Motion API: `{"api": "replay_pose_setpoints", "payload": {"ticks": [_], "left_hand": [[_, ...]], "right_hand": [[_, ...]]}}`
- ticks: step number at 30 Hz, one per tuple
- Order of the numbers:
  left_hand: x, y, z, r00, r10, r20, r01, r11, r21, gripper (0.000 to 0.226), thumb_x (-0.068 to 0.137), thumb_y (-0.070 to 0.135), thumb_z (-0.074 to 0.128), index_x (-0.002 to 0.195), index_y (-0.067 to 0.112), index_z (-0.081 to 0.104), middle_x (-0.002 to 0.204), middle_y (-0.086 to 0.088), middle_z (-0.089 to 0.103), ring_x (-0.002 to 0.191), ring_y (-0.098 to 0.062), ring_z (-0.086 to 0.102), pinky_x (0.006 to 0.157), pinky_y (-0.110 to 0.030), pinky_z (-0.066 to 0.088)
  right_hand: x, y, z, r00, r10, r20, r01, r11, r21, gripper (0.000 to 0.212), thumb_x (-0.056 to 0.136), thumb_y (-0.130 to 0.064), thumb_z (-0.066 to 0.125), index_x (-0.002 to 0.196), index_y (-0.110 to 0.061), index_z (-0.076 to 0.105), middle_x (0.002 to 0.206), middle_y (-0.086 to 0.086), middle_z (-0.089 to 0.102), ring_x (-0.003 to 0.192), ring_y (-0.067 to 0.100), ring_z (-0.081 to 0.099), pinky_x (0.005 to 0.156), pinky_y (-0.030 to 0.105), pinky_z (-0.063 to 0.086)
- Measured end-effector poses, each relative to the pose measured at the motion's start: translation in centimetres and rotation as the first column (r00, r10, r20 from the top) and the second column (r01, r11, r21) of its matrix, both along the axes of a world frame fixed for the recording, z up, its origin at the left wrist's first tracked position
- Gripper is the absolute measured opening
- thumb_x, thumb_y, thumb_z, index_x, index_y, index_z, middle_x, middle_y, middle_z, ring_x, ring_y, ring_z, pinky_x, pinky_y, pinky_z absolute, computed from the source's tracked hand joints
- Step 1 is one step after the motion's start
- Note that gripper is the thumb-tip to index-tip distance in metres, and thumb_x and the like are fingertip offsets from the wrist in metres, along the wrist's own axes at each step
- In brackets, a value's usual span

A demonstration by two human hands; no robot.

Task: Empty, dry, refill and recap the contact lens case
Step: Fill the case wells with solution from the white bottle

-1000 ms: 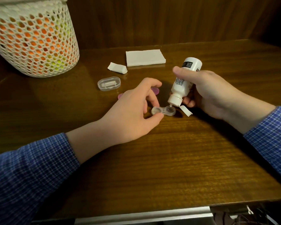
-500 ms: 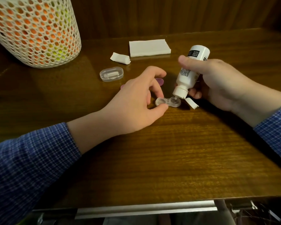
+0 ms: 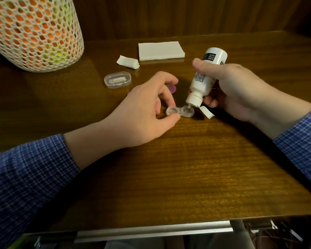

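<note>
A clear two-well contact lens case (image 3: 180, 111) lies uncapped on the wooden table (image 3: 196, 168). My left hand (image 3: 147, 112) pinches its left well between thumb and fingers. My right hand (image 3: 235, 90) grips a white solution bottle (image 3: 206, 77), tipped nozzle-down over the right well, its flip cap hanging open. A purple cap (image 3: 171, 88) lies behind my left hand, partly hidden by the fingers.
A folded white tissue stack (image 3: 161, 50) and a crumpled tissue (image 3: 127, 62) lie at the back. A clear oval plastic box (image 3: 117, 79) sits to the left. A white mesh basket (image 3: 34, 33) stands at the far left.
Both hands, the case and the bottle keep the same pose. Only the camera view has shifted slightly.
</note>
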State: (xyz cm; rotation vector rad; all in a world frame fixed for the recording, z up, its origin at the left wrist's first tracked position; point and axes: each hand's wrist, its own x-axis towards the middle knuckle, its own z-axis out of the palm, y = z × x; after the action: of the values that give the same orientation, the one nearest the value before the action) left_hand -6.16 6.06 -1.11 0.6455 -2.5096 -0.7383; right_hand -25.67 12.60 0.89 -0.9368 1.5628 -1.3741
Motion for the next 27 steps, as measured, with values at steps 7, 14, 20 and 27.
{"api": "replay_pose_setpoints", "payload": {"ticks": [7,14,20,27], "left_hand": [[0.02,-0.13,-0.2,1.0,-0.001,-0.004,0.001,1.0,-0.006,0.065,0.087,0.022,0.079,0.143,0.019,0.046,0.095,0.008,0.069,0.083,0.024,0.054,0.077,-0.012,0.037],[0.03,-0.1,-0.09,1.0,0.021,0.011,-0.021,1.0,0.004,0.064,0.087,0.025,0.079,0.142,0.022,0.046,0.096,0.012,0.069,0.078,0.01,0.06,0.076,-0.018,0.038],[0.0,-0.01,0.06,0.999,0.03,0.017,-0.03,0.999,0.019,0.065,0.087,0.027,0.079,0.142,0.022,0.046,0.097,0.013,0.068,0.076,0.002,0.062,0.076,-0.018,0.04],[-0.03,-0.05,0.16,0.999,0.042,0.023,-0.042,0.999,0.028,0.064,0.087,0.027,0.079,0.142,0.024,0.046,0.098,0.017,0.066,0.073,-0.011,0.063,0.068,-0.015,0.05]], "right_hand": [[0.13,0.06,0.12,1.0,-0.007,0.001,0.007,1.0,0.006,0.033,0.092,-0.043,0.072,0.098,-0.014,0.06,0.065,0.0,0.071,0.044,0.01,0.053,0.039,0.02,0.04],[0.14,0.07,0.14,1.0,-0.015,0.005,0.015,1.0,0.011,0.033,0.091,-0.044,0.073,0.095,-0.014,0.06,0.065,0.0,0.069,0.046,0.011,0.053,0.04,0.02,0.039],[0.06,0.1,0.11,1.0,-0.01,0.011,0.01,1.0,0.014,0.034,0.091,-0.044,0.073,0.098,-0.014,0.06,0.067,0.001,0.07,0.047,0.012,0.054,0.04,0.021,0.04],[0.17,0.3,0.39,1.0,-0.006,0.018,0.006,1.0,0.013,0.033,0.092,-0.045,0.072,0.097,-0.014,0.06,0.063,-0.002,0.07,0.047,0.01,0.053,0.04,0.02,0.039]]}}
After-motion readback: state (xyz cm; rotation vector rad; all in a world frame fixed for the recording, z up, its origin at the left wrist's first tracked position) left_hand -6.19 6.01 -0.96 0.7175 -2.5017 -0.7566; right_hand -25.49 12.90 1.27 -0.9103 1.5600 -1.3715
